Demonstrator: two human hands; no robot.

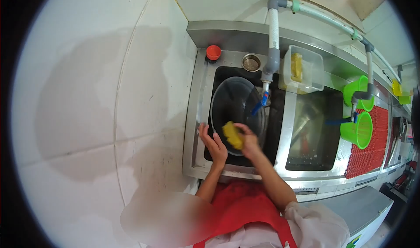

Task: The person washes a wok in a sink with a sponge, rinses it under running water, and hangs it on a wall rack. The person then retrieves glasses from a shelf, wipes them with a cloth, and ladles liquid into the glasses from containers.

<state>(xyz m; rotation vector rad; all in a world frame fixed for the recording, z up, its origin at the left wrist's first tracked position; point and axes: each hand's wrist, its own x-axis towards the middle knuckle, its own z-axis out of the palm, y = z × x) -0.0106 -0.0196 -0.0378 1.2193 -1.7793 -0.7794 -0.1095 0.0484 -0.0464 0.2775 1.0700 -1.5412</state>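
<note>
A large, dark, round piece with a thin pale rim (227,95) leans in the left sink; I cannot tell whether it is a pan or a glass lid. My left hand (213,146) holds its near-left edge, with the thumb on the inner side and the fingers outside. In my right hand (248,142) is a yellow sponge (232,135), held over the near part of the dark surface. The right fingers are partly hidden behind the sponge. A tap with a blue handle (261,104) reaches over the piece's right side.
Along the back ledge stand a red bowl (213,52), a small metal cup (251,62) and a clear plastic tub (311,73) with yellow sponges. The right sink (313,134) contains water. Green baskets (363,132) and a red mat (375,138) lie farther right. A tiled wall (162,95) borders the left.
</note>
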